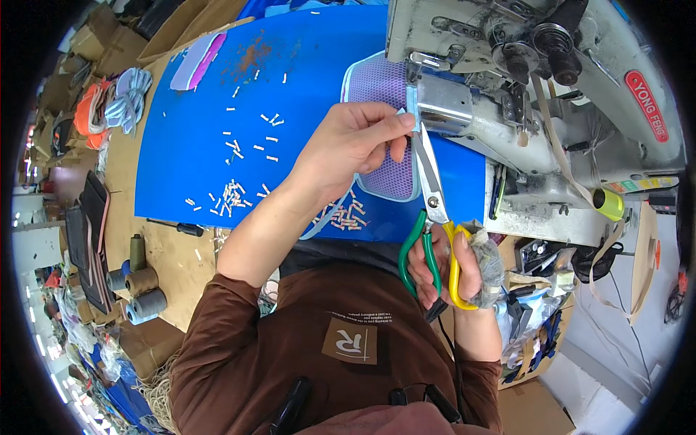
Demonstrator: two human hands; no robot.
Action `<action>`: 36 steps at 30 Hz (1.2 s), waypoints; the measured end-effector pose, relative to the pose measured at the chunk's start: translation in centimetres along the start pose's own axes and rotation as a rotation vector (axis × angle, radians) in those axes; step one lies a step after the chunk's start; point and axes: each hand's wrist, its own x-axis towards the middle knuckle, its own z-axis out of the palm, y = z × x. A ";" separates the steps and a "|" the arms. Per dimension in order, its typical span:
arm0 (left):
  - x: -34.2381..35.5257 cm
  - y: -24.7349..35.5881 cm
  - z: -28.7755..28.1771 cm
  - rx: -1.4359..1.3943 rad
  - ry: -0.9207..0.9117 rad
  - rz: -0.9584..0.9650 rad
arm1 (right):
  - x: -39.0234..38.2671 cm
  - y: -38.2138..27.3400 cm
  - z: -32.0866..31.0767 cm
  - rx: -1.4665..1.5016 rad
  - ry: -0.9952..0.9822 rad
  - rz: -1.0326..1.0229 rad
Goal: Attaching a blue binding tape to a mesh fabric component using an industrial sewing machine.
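Observation:
A purple mesh piece [386, 171] edged with light-blue binding lies under the sewing machine's metal arm [444, 102]. My left hand [355, 141] is over it, thumb and fingertips pinched on the light-blue binding strip [401, 112] close to the needle area. In my right hand [453, 264] is a pair of scissors [433, 201] with one green and one yellow handle. Their blades point up and away, the tips beside my left fingertips at the mesh edge. A grey fuzzy pad [487, 264] sits against my right hand. A loose light-blue strip [330, 216] hangs below my left wrist.
The blue table surface [188, 145] bears several scattered small clippings [230, 199] and a purple-and-white piece [199, 61]. Thread cones [145, 304] and a screwdriver [177, 227] lie at left. The machine head [500, 43] fills the upper right.

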 end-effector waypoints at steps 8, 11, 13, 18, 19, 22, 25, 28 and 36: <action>-0.1 -0.1 0.1 0.046 0.010 0.016 | 1.0 0.1 0.9 0.082 0.038 0.013; 0.0 -0.3 0.1 0.050 -0.001 0.022 | 1.7 0.0 2.0 0.302 0.020 -0.009; -0.1 -0.1 -0.1 0.053 -0.002 0.023 | 2.0 0.2 2.4 0.389 -0.018 -0.004; 0.1 -0.1 -0.3 0.081 -0.013 0.033 | 2.0 -0.8 2.4 0.597 -0.152 0.043; 0.1 -0.1 -0.4 0.094 -0.020 0.048 | 2.1 -0.8 2.3 0.611 -0.165 0.040; 0.2 -0.1 -0.3 0.123 -0.029 0.058 | 1.5 -0.4 2.2 0.513 -0.113 -0.018; 0.2 -0.2 -0.2 0.145 -0.029 0.056 | 0.9 0.1 3.1 0.494 -0.065 -0.029; 0.3 -0.2 -0.1 0.149 -0.039 0.065 | 1.7 -0.4 3.5 0.580 -0.026 -0.041; 0.1 0.1 -0.6 0.619 0.033 0.329 | -1.6 -1.7 1.7 0.071 0.116 -0.055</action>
